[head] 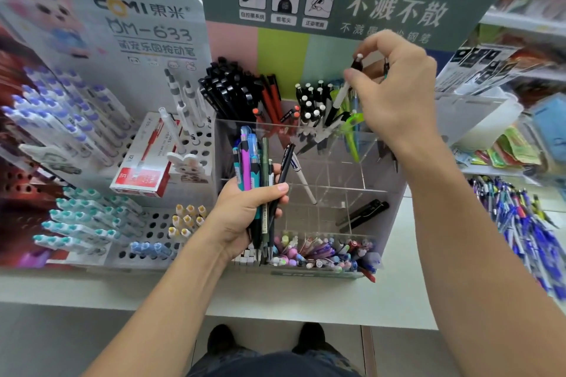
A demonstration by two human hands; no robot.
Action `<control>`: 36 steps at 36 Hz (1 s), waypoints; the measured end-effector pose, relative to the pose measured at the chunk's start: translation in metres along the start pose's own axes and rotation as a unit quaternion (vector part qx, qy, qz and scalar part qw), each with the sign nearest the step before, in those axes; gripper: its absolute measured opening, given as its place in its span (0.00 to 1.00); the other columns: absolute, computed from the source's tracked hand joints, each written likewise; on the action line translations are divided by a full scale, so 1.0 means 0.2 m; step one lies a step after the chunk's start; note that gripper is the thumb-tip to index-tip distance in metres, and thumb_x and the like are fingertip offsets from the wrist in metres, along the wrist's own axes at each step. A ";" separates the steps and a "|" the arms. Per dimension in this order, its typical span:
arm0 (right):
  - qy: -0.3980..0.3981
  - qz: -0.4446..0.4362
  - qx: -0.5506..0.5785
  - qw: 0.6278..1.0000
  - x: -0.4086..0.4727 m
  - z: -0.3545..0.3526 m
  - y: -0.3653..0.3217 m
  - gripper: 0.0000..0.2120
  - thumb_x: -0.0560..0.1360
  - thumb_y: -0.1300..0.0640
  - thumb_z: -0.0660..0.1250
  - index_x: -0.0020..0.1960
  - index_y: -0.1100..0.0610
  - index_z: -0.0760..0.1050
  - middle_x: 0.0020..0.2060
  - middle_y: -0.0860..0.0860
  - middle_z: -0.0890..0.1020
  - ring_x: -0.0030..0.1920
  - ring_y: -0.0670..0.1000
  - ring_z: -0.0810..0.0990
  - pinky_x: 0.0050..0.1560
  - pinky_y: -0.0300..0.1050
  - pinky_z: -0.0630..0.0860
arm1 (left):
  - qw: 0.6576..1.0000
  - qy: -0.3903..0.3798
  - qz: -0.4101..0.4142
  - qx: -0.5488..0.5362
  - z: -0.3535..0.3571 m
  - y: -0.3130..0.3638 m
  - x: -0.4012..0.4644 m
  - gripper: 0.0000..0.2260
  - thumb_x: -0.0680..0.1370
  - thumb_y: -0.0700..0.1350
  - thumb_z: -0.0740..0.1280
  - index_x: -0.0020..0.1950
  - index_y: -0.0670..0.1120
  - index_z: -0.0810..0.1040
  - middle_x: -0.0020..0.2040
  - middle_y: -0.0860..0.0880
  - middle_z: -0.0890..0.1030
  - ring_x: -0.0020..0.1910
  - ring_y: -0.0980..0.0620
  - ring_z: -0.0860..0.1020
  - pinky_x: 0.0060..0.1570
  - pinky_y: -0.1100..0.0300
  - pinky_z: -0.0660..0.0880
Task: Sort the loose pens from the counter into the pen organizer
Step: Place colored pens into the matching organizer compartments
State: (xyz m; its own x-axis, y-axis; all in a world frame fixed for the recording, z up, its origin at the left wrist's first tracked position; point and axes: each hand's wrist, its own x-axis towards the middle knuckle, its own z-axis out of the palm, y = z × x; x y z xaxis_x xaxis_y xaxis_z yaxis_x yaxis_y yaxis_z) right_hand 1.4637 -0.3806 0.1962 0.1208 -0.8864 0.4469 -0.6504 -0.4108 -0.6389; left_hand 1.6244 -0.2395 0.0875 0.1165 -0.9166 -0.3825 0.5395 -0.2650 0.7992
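Right hand (395, 92) grip pinches a white-barrelled pen (344, 92) over the pen organizer's (382, 180) back-right compartment. Left hand (245, 211) grip clutches a pen bundle (254, 168). Advice: match it to the white-capped group, lower tip-first, then let go.

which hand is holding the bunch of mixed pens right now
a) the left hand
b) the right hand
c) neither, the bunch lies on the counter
a: the left hand grips the bunch of mixed pens in front of the clear pen organizer, while the right hand pinches a single black and white pen over the back compartments.
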 end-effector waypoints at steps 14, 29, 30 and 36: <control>-0.100 0.009 -0.100 0.990 0.08 -0.06 -0.04 0.06 0.73 0.54 0.76 0.45 0.51 0.79 0.42 0.53 0.81 0.40 0.52 0.81 0.42 0.44 0.76 | 1.000 -0.019 0.015 -0.004 0.05 0.01 -0.01 0.12 0.75 0.33 0.72 0.55 0.44 0.80 0.37 0.50 0.84 0.37 0.52 0.83 0.35 0.62 0.80; -0.283 -0.037 -0.184 0.941 0.08 -0.03 -0.07 0.16 0.67 0.61 0.80 0.54 0.54 0.82 0.39 0.52 0.85 0.41 0.51 0.82 0.42 0.45 0.79 | 0.999 -0.023 0.020 0.008 0.04 0.00 -0.02 0.12 0.75 0.32 0.72 0.56 0.43 0.80 0.38 0.49 0.84 0.38 0.52 0.83 0.35 0.61 0.80; -0.271 -0.050 -0.190 0.942 0.08 -0.02 -0.08 0.17 0.67 0.61 0.80 0.53 0.54 0.82 0.39 0.51 0.84 0.42 0.52 0.82 0.45 0.48 0.81 | 1.000 -0.023 0.020 0.005 0.04 0.00 -0.02 0.12 0.75 0.32 0.72 0.56 0.43 0.80 0.38 0.49 0.84 0.38 0.52 0.83 0.35 0.61 0.80; -0.177 -0.067 -0.176 0.966 0.02 0.03 -0.09 0.17 0.68 0.55 0.80 0.55 0.49 0.80 0.43 0.50 0.83 0.48 0.57 0.81 0.51 0.54 0.80 | 0.999 -0.017 0.019 -0.021 0.05 0.02 -0.03 0.12 0.75 0.33 0.72 0.56 0.44 0.80 0.38 0.50 0.84 0.37 0.53 0.84 0.35 0.62 0.80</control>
State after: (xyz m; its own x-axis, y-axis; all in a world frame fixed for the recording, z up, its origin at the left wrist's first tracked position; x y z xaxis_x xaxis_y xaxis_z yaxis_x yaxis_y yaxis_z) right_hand 1.4814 -0.3779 0.2059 0.4290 -0.8737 0.2294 -0.8190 -0.4834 -0.3093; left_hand 1.6175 -0.2384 0.0976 0.1104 -0.9356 -0.3352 0.5697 -0.2168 0.7928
